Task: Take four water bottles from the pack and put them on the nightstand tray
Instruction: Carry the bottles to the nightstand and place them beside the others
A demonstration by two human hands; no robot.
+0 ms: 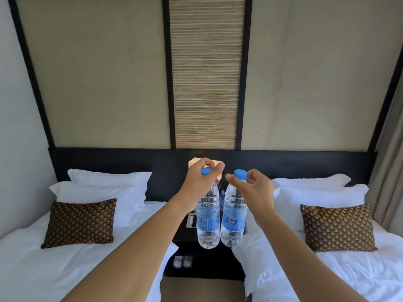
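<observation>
My left hand (199,182) grips a clear water bottle (207,223) by its blue cap, and the bottle hangs upright. My right hand (253,188) pinches the blue cap of a second water bottle (233,221) the same way. The two bottles hang side by side, almost touching, above the dark nightstand (187,238) between the two beds. Behind them, part of another bottle (222,196) with a blue label shows on the nightstand. The tray and the pack are hidden or out of view.
A white bed (43,258) with a brown patterned cushion (80,223) lies at the left, a matching bed (349,269) and cushion (338,227) at the right. A lit lamp (194,163) stands behind my left hand. White slippers (182,261) sit on the nightstand's lower shelf.
</observation>
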